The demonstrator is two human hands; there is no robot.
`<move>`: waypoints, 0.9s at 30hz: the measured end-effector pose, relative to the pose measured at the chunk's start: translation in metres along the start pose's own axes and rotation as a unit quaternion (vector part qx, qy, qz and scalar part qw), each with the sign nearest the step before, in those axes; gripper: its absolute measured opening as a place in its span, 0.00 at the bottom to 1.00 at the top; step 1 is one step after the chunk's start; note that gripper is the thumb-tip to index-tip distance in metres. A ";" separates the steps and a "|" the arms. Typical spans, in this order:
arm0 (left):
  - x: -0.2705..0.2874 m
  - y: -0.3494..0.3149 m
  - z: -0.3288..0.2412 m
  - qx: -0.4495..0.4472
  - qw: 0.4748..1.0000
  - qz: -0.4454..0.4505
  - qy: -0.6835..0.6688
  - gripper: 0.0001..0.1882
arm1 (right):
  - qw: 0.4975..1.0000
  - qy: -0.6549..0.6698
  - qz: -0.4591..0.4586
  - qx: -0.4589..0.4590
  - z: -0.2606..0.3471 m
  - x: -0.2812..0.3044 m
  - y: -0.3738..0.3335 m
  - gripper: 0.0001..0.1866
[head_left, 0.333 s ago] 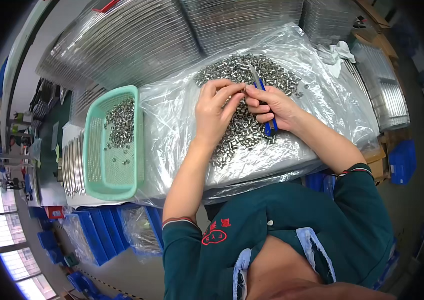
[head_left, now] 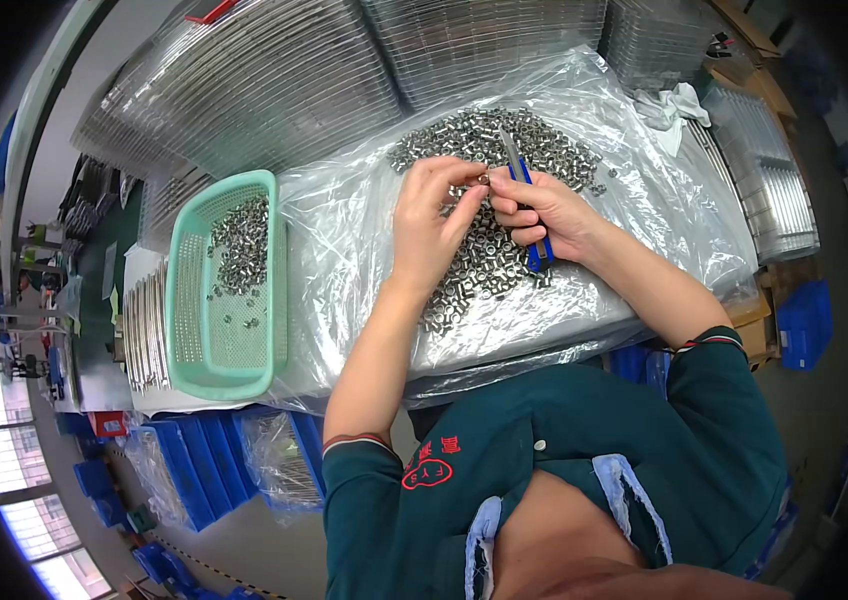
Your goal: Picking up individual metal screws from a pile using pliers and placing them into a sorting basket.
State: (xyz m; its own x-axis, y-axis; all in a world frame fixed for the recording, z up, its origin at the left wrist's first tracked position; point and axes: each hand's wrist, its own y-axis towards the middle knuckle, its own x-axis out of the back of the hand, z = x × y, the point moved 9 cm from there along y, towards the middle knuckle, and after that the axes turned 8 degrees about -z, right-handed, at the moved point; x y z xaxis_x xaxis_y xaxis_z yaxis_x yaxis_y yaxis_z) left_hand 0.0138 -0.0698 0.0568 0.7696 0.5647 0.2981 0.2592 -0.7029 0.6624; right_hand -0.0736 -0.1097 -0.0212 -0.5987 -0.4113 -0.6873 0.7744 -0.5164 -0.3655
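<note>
Between the fingertips of my left hand [head_left: 426, 222] is a small shiny metal ring-like part [head_left: 484, 180]. My right hand [head_left: 562, 218] is closed around a blue utility knife [head_left: 541, 255], its blade pointing away from me. The right thumb and forefinger meet the small part from the other side. Beneath both hands spreads a heap of loose metal parts [head_left: 479, 268] of similar look, lying on clear plastic sheeting [head_left: 334, 240]. Left of it stands a light green basket [head_left: 280, 270] with more such parts in its far half.
Stacked clear trays [head_left: 274, 80] rise along the far side of the table. More clear trays [head_left: 769, 190] and a white cloth [head_left: 679, 103] lie at the right. Blue bins [head_left: 194, 470] stand below the table's left edge; a blue box [head_left: 805, 322] is at the right.
The fingers of my left hand have opened slightly around the small part, which now shows more plainly. My right hand and the knife have hardly moved.
</note>
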 end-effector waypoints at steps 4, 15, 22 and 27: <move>-0.001 0.000 0.001 0.013 1.000 0.004 -0.004 0.09 | 1.000 -0.001 0.003 -0.002 0.000 0.000 0.000 0.07; -0.002 -0.002 0.007 0.039 0.999 0.008 -0.003 0.08 | 1.000 -0.009 0.006 -0.004 -0.001 0.002 0.001 0.09; 0.000 0.000 -0.002 -0.010 1.000 -0.005 0.017 0.09 | 1.000 -0.007 -0.007 0.000 -0.001 0.002 0.001 0.06; -0.002 0.001 -0.004 0.034 0.999 0.009 -0.029 0.10 | 1.000 -0.021 0.000 0.019 0.002 0.003 0.000 0.07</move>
State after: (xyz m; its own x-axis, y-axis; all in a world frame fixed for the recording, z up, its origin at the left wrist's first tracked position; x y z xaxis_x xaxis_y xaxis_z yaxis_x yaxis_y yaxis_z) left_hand 0.0097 -0.0696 0.0594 0.8069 0.5269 0.2671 0.2825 -0.7412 0.6089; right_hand -0.0756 -0.1129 -0.0220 -0.6082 -0.4421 -0.6593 0.7662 -0.5442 -0.3418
